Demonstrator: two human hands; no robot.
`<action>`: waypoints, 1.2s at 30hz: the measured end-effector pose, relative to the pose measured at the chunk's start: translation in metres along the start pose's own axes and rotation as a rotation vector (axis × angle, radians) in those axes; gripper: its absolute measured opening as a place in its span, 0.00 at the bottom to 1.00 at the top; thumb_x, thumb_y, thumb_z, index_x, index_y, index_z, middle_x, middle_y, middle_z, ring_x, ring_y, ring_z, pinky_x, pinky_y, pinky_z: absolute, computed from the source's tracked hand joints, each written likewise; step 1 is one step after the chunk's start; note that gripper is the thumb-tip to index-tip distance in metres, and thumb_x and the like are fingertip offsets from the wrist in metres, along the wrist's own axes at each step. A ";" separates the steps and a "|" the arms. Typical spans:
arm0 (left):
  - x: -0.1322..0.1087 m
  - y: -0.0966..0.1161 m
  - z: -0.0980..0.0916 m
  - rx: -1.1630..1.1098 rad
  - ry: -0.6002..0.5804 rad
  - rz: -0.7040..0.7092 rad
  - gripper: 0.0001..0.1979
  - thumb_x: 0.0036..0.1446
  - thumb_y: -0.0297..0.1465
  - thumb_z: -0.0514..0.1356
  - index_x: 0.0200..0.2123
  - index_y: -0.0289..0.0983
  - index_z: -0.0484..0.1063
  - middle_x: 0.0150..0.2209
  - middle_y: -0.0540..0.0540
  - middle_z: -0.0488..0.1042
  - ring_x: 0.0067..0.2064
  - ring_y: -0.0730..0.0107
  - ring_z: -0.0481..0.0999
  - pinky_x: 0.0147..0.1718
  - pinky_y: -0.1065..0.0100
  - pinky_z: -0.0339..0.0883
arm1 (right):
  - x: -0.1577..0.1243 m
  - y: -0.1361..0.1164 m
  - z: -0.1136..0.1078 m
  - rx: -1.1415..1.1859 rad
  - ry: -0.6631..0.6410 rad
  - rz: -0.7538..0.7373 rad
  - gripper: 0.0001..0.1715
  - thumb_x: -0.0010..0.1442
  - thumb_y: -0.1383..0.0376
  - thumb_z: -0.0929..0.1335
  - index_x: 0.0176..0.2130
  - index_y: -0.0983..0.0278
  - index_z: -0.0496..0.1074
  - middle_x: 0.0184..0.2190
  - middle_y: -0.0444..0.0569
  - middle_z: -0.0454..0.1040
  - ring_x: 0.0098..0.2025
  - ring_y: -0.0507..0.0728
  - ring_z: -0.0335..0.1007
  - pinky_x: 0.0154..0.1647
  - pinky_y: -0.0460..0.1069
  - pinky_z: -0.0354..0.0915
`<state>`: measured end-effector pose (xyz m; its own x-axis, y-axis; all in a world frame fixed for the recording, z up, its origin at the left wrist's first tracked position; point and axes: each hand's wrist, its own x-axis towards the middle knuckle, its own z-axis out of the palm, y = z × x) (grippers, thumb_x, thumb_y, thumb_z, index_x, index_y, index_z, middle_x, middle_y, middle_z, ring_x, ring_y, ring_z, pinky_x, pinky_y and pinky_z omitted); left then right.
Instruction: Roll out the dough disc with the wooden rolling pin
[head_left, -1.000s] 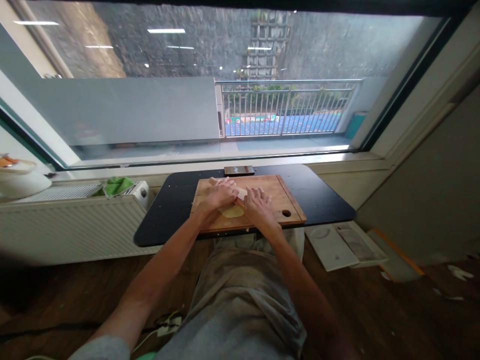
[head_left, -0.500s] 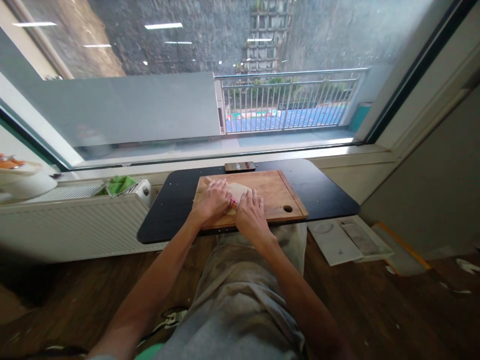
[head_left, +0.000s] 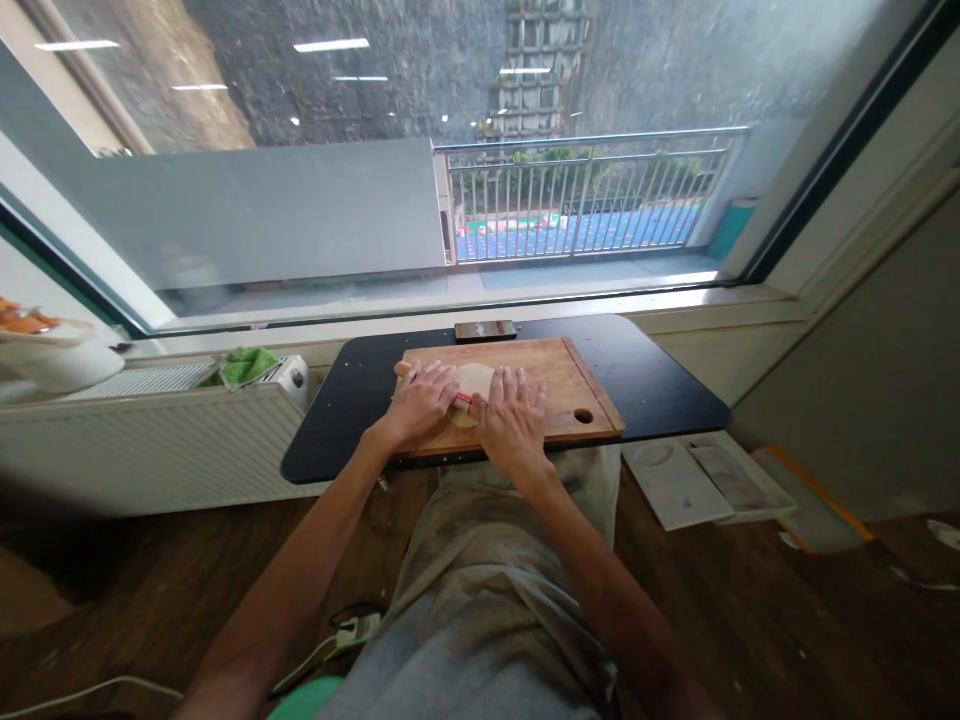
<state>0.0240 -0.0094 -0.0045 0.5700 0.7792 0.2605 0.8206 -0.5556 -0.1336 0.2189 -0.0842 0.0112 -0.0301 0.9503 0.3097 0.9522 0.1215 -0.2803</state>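
Observation:
A wooden rolling pin (head_left: pixel 463 402) with a red and white label lies slantwise across a flat, pale round of dough (head_left: pixel 474 378). Both rest on a wooden cutting board (head_left: pixel 555 385). My left hand (head_left: pixel 422 400) is over the left part of the pin, its fingers bent across it; one pin end pokes out beyond that hand. Flat over the right part lies my right hand (head_left: pixel 512 415), its fingers stretched forward and slightly apart over the dough's right side. The palms hide much of the pin and the dough's near edge.
A black tabletop (head_left: pixel 660 390) carries the board, with a phone-like dark slab (head_left: pixel 485 330) at its back edge. To the left, a radiator (head_left: pixel 172 440) holds a green cloth (head_left: pixel 247 366) and a white bowl (head_left: pixel 60 360). White flat boxes (head_left: pixel 679 490) lie low at the right.
My hands have shifted slightly apart, and more of the label and dough shows between them. My right fingers are stretched straighter. The camera view has moved a little.

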 end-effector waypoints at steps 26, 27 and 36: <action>-0.018 0.020 -0.015 -0.192 0.085 -0.209 0.27 0.80 0.37 0.44 0.63 0.37 0.80 0.67 0.39 0.80 0.70 0.56 0.77 0.69 0.52 0.68 | 0.019 0.033 -0.008 -0.015 -0.094 0.015 0.38 0.80 0.63 0.53 0.80 0.75 0.58 0.80 0.66 0.59 0.84 0.65 0.49 0.83 0.65 0.47; -0.023 0.022 -0.015 -0.197 0.095 -0.211 0.28 0.80 0.38 0.44 0.64 0.37 0.79 0.68 0.39 0.80 0.71 0.56 0.76 0.70 0.52 0.67 | 0.016 0.032 -0.009 -0.005 -0.088 0.018 0.38 0.80 0.62 0.53 0.79 0.76 0.59 0.80 0.66 0.59 0.84 0.64 0.50 0.84 0.64 0.47; -0.048 0.036 -0.014 -0.162 0.127 -0.217 0.29 0.81 0.38 0.43 0.71 0.36 0.73 0.72 0.37 0.75 0.75 0.55 0.71 0.72 0.50 0.64 | 0.003 0.032 -0.009 -0.008 -0.091 0.018 0.39 0.78 0.63 0.52 0.78 0.79 0.60 0.80 0.68 0.59 0.83 0.66 0.54 0.83 0.64 0.49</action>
<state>0.0255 -0.0707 -0.0088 0.3637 0.8481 0.3853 0.8998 -0.4269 0.0904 0.2519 -0.0803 0.0115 -0.0396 0.9745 0.2210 0.9553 0.1017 -0.2776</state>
